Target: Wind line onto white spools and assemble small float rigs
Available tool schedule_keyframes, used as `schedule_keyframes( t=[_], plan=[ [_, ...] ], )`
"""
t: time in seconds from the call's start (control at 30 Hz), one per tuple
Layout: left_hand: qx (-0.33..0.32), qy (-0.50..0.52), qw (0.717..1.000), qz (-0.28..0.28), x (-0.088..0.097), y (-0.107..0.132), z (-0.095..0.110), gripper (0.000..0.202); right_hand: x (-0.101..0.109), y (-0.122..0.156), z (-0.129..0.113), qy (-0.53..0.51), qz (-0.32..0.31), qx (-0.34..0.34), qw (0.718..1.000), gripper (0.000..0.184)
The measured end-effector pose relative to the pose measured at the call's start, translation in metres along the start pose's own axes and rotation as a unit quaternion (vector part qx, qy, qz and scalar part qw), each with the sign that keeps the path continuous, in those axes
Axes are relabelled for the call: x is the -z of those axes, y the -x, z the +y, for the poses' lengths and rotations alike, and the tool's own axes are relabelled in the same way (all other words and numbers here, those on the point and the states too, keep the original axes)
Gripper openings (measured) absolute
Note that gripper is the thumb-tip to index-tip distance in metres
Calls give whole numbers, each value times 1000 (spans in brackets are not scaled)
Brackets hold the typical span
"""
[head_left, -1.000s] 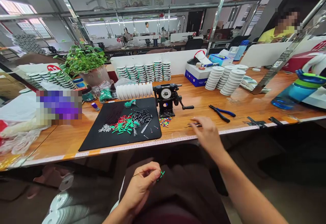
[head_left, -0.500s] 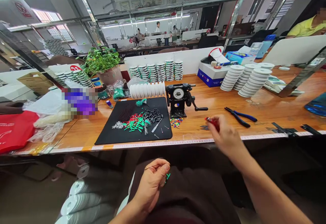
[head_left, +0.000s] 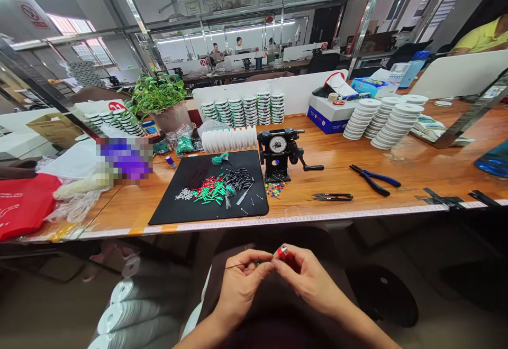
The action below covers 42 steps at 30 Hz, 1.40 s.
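Both hands meet over my lap, below the table edge. My left hand pinches a thin dark wire with a small green piece at its tip. My right hand is closed on a small red lighter with a silver top, held right against the left fingertips. On the wooden table above lie black snips, a black mat strewn with green, red and black small parts, and a black hand-crank winder.
Blue-handled pliers lie right of the snips. White spools stand in stacks at the back and right. A potted plant, a red bag and more spools on the floor are at left. A person in yellow sits far right.
My right hand picked a red lighter off the table and brought it down to my left hand at my lap. The snips now lie uncovered on the table. The camera view shifted slightly.
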<state>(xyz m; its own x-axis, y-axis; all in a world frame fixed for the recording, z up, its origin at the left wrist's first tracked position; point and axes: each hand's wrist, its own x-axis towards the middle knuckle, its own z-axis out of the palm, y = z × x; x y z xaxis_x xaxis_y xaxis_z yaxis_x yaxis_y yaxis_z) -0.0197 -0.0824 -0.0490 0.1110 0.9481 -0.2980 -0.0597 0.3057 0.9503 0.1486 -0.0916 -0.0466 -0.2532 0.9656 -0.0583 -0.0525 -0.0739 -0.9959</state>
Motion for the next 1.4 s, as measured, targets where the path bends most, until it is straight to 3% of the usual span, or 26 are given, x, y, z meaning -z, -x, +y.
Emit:
schedule_keyframes(
  t=[0.1,0.23,0.47,0.63,0.9,1.13,1.23,1.33,1.4],
  plan=[
    [-12,3,1000,15,-2,0,3,37,0,1,3,-10,4,-14,1000,52],
    [7,67,998,13,-5,2,4,37,-3,2,16,-100,11,-61,993,66],
    [43,140,989,1,-5,2,1,41,-14,3,31,-171,4,-67,983,53],
    [49,148,988,-12,-8,3,1,42,-18,4,29,-202,11,-98,974,64],
    [41,145,989,-14,-11,4,4,42,-27,1,38,-305,5,-136,943,60],
    [40,188,979,-62,-21,8,16,34,-29,0,43,-303,-5,-144,942,61],
    [41,181,981,-59,-19,7,14,34,-31,2,43,-285,-12,-142,948,60],
    [42,154,987,-25,-15,5,9,38,-27,3,40,-193,1,-98,976,58],
    [44,138,989,-5,-11,4,5,42,-14,1,35,-65,51,-21,996,50]
  ],
)
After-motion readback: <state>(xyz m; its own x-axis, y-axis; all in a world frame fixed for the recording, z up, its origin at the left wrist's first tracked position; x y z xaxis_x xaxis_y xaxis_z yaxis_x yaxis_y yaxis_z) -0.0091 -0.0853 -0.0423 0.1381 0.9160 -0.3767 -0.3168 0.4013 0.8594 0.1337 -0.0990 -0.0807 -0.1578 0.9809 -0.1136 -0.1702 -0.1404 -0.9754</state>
